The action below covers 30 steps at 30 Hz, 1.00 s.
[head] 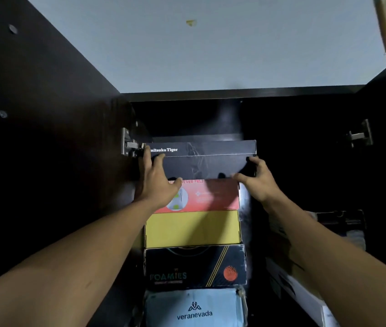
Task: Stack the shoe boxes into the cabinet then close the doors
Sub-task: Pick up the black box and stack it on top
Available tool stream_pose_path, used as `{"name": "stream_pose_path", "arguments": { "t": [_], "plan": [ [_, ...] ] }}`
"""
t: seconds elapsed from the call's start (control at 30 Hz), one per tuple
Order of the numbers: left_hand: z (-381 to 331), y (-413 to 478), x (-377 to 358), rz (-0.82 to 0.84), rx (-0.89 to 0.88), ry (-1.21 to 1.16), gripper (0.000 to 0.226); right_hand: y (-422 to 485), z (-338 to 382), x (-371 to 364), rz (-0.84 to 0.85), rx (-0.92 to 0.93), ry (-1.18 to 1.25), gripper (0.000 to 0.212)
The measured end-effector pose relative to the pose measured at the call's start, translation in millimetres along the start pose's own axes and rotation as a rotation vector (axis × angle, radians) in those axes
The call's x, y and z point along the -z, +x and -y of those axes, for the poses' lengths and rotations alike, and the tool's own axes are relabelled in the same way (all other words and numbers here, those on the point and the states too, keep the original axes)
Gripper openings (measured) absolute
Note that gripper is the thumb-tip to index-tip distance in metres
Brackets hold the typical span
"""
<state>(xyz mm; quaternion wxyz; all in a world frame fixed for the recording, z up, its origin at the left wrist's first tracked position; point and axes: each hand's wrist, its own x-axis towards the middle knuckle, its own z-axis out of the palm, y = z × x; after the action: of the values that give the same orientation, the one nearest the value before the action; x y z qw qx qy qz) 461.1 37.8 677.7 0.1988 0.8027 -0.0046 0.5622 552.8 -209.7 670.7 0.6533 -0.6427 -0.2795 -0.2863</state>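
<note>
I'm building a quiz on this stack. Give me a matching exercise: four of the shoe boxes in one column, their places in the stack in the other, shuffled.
Boxes
1. Onitsuka Tiger box
2. yellow box
3. Foamies box
4. veranevada box

Places
A. directly under the yellow box
B. lowest in view
C. top of the stack, gripped by the left hand and right hand
D. directly under the red box

Pairs: 1-C, 2-D, 3-A, 4-B
</note>
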Motion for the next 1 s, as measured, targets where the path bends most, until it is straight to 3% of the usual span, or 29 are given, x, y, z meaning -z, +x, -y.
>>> {"name": "stream_pose_path", "arguments": {
  "t": [0.13,0.3,0.47,0.6,0.67,0.73,0.77,0.8,0.9,1.0],
  "plan": [
    [10,5,-16,0.103,0.034,0.126,0.099,7,-10,-7,0.035,0.012,-0.215,0.089],
    [31,9,-30,0.166,-0.001,0.283,0.098,25,-28,-26,0.108,-0.061,-0.294,0.093],
    [60,16,-50,0.337,0.077,0.169,0.113,39,-44,-43,0.162,-0.082,-0.359,0.099],
    [65,13,-59,0.327,0.061,0.313,0.113,41,-50,-52,0.219,-0.098,-0.432,0.101],
    [63,11,-61,0.306,0.063,0.355,0.115,37,-44,-55,0.286,-0.132,-0.463,0.088],
    [62,10,-61,0.302,0.071,0.374,0.116,30,-32,-55,0.373,-0.177,-0.453,0.046],
    [61,9,-61,0.309,0.076,0.375,0.117,26,-24,-55,0.398,-0.200,-0.435,0.035],
    [61,9,-60,0.321,0.080,0.372,0.118,25,-23,-53,0.418,-0.192,-0.421,0.039],
    [59,9,-56,0.362,0.081,0.338,0.119,18,-14,-44,0.426,-0.134,-0.468,0.081],
    [60,9,-51,0.406,0.076,0.291,0.120,5,-4,-41,0.430,-0.173,-0.453,0.084]
  ]
}}
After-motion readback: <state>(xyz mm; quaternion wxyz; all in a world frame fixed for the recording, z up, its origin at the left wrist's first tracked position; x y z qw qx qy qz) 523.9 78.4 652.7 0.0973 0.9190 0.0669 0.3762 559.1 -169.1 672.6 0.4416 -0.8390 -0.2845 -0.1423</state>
